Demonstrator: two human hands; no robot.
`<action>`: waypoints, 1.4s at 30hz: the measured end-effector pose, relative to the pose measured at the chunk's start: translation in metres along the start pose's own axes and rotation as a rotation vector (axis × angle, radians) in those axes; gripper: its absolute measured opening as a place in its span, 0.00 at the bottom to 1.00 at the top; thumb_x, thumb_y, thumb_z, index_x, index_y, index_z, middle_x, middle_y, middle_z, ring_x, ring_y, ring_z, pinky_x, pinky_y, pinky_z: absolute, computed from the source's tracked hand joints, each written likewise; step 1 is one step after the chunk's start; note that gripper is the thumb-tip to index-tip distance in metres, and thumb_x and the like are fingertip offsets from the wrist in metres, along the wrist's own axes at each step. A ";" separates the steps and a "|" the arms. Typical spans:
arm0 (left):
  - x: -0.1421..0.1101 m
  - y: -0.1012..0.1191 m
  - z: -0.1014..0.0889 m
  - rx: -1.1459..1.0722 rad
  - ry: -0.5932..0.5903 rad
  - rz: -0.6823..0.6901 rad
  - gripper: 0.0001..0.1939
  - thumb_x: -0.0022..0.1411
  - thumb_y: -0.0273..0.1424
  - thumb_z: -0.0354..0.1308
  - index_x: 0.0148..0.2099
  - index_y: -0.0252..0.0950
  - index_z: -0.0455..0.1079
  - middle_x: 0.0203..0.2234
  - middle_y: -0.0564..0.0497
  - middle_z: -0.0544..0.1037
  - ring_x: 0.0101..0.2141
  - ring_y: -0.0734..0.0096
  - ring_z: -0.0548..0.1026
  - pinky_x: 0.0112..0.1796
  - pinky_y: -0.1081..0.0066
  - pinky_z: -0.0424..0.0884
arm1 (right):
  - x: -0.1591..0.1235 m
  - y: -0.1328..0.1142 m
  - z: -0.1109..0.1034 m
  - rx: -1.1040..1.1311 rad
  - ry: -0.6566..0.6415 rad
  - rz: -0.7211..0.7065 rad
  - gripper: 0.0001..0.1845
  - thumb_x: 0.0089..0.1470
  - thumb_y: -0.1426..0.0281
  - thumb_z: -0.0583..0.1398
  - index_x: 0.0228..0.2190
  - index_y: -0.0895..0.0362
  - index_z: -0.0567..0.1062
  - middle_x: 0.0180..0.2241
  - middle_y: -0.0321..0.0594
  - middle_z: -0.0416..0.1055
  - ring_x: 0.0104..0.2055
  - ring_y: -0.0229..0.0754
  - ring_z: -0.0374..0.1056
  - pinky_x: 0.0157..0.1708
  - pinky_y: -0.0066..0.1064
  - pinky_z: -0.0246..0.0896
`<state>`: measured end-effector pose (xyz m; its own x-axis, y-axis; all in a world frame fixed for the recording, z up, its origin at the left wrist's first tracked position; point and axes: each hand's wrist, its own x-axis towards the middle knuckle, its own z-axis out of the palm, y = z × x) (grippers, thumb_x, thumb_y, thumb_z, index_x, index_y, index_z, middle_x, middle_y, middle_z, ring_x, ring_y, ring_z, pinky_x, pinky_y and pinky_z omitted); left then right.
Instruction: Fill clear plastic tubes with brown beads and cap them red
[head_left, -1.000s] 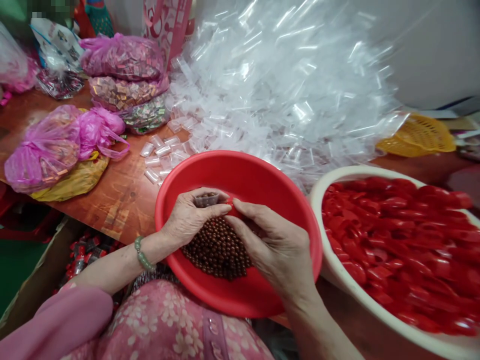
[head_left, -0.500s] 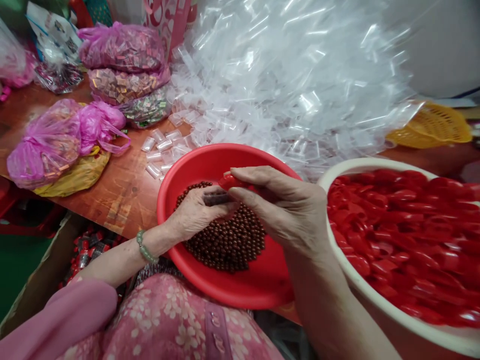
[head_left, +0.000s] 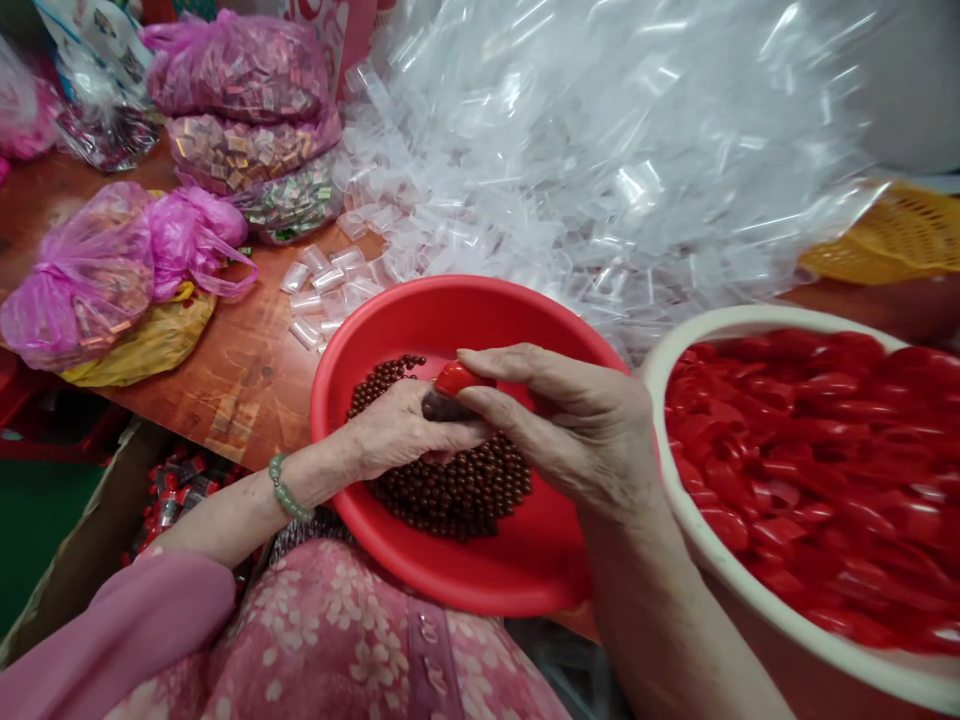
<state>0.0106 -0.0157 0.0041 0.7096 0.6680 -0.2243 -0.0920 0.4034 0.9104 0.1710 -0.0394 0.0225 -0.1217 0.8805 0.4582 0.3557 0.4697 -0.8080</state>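
Over a red basin (head_left: 420, 300) my two hands meet. My left hand (head_left: 401, 425) is closed round a small clear plastic tube (head_left: 444, 406) that looks dark inside; its contents are not clear to see. Between the thumb and fingers of my right hand (head_left: 570, 415) is a red plastic cap (head_left: 454, 378), set against the upper end of the tube. Whether the cap is fully seated cannot be made out. Beneath my hands lie many shiny brown beads (head_left: 450, 500) on the basin's floor.
To the right stands a cream tub (head_left: 720, 320) full of red plastic caps (head_left: 817, 480). Behind the basin rises a big heap of clear tubes (head_left: 570, 170). Pink bags (head_left: 240, 70) lie at left; a box of red-capped tubes (head_left: 176, 490) sits below the table edge.
The red cap in my right hand has come down onto the tube's end, and my hands are closer together. The view has shifted slightly.
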 end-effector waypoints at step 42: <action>0.006 -0.003 0.006 0.165 0.027 0.052 0.11 0.49 0.28 0.61 0.24 0.35 0.60 0.20 0.60 0.58 0.24 0.81 0.56 0.27 0.75 0.57 | -0.022 -0.015 0.023 0.014 0.301 0.190 0.04 0.52 0.72 0.67 0.32 0.52 0.80 0.31 0.34 0.78 0.34 0.38 0.76 0.36 0.32 0.75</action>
<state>0.0193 -0.0171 0.0027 0.6878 0.7025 -0.1827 -0.0105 0.2613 0.9652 0.1474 -0.0643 0.0162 0.2246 0.8948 0.3859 0.3331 0.3016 -0.8933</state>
